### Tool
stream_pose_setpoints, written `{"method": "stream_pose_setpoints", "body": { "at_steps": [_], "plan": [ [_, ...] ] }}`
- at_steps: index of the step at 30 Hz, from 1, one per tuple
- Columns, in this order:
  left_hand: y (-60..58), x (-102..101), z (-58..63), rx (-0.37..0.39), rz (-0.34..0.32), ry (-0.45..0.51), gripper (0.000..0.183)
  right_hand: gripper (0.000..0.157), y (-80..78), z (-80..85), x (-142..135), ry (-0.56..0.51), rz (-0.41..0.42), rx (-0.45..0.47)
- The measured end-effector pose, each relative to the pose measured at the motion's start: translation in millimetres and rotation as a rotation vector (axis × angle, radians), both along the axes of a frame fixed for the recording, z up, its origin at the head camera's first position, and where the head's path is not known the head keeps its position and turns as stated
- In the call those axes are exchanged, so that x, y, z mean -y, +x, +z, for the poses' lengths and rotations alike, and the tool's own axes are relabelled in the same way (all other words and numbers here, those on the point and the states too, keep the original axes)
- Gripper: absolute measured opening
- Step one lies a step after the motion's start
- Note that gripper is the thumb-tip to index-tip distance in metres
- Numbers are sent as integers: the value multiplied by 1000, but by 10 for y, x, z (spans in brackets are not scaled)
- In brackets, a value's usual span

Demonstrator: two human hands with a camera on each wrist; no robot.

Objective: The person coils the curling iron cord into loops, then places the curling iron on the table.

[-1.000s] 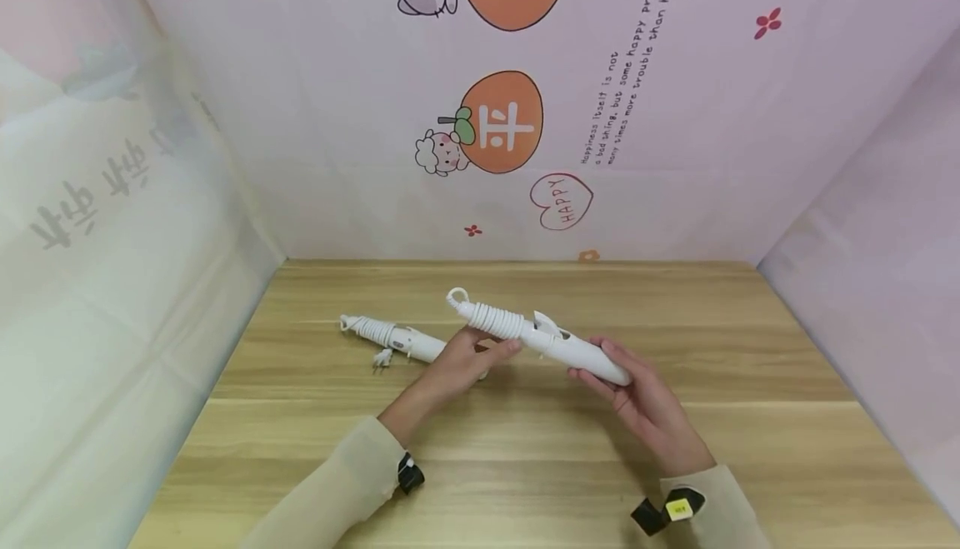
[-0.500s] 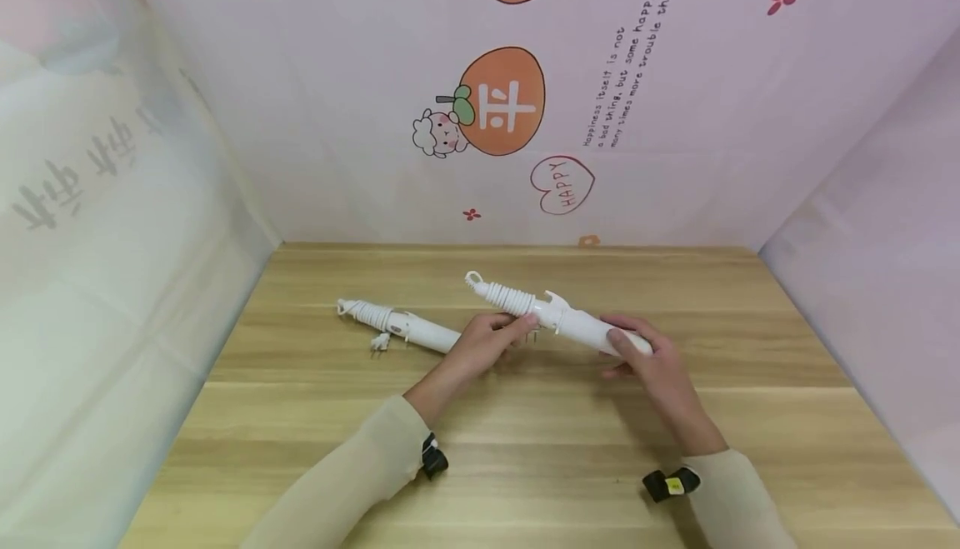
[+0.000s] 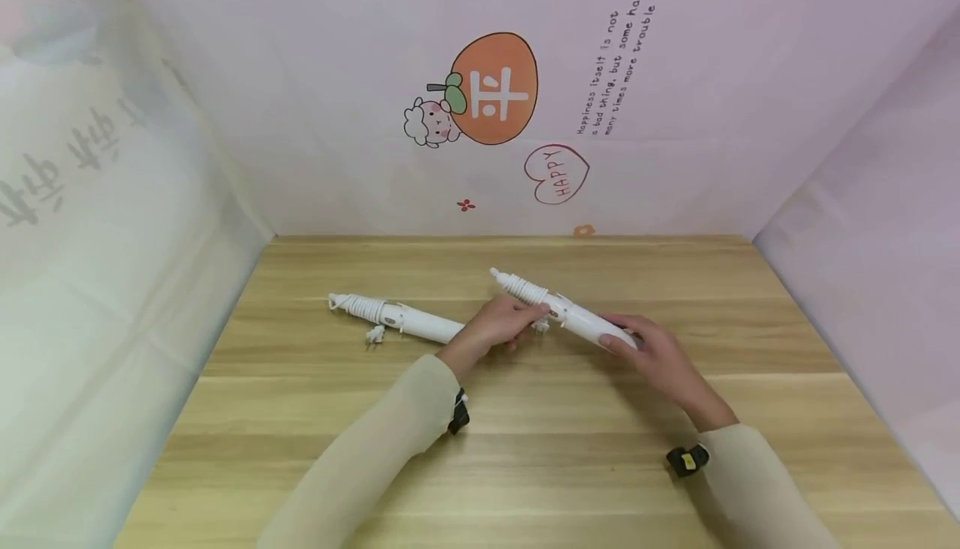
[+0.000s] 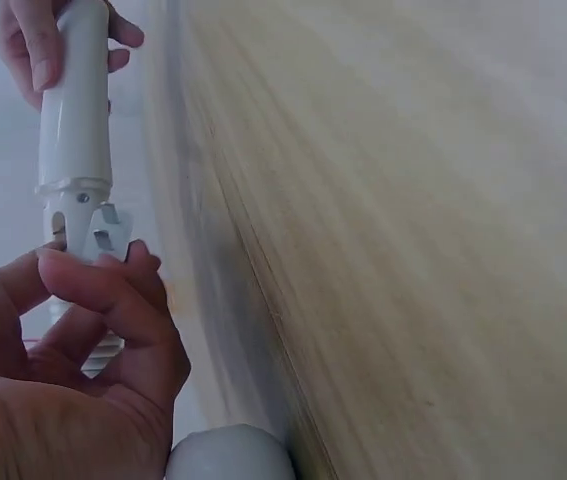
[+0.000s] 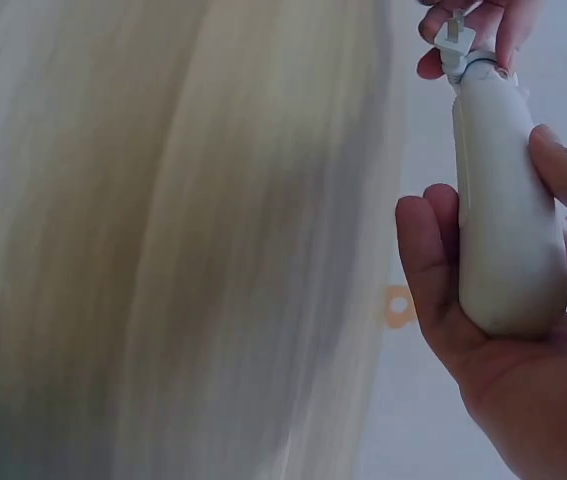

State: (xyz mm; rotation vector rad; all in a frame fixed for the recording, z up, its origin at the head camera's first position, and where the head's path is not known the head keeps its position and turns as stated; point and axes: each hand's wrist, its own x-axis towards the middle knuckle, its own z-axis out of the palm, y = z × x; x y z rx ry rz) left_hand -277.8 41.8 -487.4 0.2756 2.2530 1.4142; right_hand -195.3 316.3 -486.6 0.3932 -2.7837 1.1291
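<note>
A white hair iron [image 3: 588, 323], rod-shaped with a cord wound round its far end, slants above the table in the head view. My right hand [image 3: 651, 353] holds its thick rounded end, thumb on one side and fingers on the other, as the right wrist view shows. My left hand [image 3: 501, 324] grips it by the corded part, thumb near an oval opening in the body. Its two-pin plug [image 4: 103, 232] sticks out beside the left fingertips. A second, similar white hair iron [image 3: 426, 324] lies to the left, its right end hidden behind my left hand.
The second iron's plug [image 3: 375, 335] lies loose beside it on the wooden table [image 3: 525, 466]. A printed cloth wall [image 3: 637, 191] rises at the table's back edge, with pale cloth on the left [image 3: 150, 299] and right [image 3: 847, 224].
The held hair iron has moved right and turned about its length, so its raised lever no longer shows and the oval opening faces up. Both hands have shifted right with it; the head view has tilted.
</note>
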Motion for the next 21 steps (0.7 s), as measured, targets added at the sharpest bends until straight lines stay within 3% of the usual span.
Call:
{"method": "stream_pose_setpoints", "body": {
  "at_steps": [6,9,10,12,16,17,21],
  "plan": [
    [-86,-104,-82,-17,-11,-140,60,38,-19,-104,-3,74,30,55],
    [-86,-142,-138,-98,-5,-228,62,39,-4,-169,9,89,26,67],
    [-104,-157,-223,-149,-2,-251,63,39,5,-183,13,90,21,72],
    [-86,-168,-238,-209,7,-295,62,38,17,-203,24,101,12,66],
    [-24,-174,-204,-282,9,-355,61,37,28,-218,52,133,-1,57],
    [13,-171,-125,-276,2,-368,61,37,31,-216,57,140,-2,52],
    [67,-174,-76,-316,-22,-421,61,38,57,-195,59,153,-22,65]
  ]
}}
